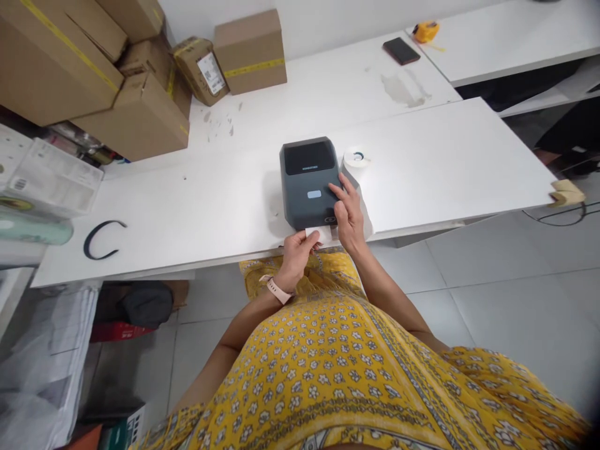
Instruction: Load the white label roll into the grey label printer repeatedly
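step: left hand [296, 255] pinching white slip [319, 235] at printer [304, 178] front | right hand [349, 215] grip open over printer's edge | next: likely needs steady pinch

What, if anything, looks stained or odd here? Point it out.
A greyish patch mars the white tabletop near the phone, and smaller grey marks lie in front of the cartons. Both stand out against the white; I cannot tell stain from wear.

Lettering [310, 167] on the dark device [299, 200] is unreadably small, and left fingers [314, 237] partly hide white paper [324, 234].
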Available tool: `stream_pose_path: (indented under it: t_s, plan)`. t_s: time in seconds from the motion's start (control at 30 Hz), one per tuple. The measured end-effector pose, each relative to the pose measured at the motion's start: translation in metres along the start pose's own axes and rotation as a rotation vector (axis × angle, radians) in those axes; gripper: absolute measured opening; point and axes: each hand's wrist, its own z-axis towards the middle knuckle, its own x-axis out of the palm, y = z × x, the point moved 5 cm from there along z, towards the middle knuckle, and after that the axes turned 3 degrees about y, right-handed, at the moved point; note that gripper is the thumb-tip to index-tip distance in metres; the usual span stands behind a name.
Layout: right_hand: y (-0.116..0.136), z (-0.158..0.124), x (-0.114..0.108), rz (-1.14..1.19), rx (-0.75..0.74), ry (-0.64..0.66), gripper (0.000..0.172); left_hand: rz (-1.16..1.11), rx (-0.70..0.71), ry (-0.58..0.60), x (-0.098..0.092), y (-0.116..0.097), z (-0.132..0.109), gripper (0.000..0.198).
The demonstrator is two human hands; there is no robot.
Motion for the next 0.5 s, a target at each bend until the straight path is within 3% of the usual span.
stream_pose_path:
  t_s: [0.17, 0.3, 0.4, 0.5]
  plan:
    - [0.010, 0.004, -0.002, -0.099, -0.028, -0.037, 0.041, 0.122, 0.099, -0.014, -0.005, 0.007, 0.001, 0.044]
    - [0.023, 0.010, 0.000, -0.256, -0.100, 0.027, 0.037, 0.192, 0.108, -0.012, -0.011, 0.009, -0.003, 0.044]
    - [0.028, 0.013, 0.003, -0.371, -0.110, 0.045, 0.032, 0.195, 0.123, -0.031, -0.025, 0.004, -0.010, 0.043]
    - [0.029, 0.016, 0.005, -0.433, -0.097, 0.038, 0.027, 0.249, 0.208, -0.135, -0.047, -0.008, -0.014, 0.041]
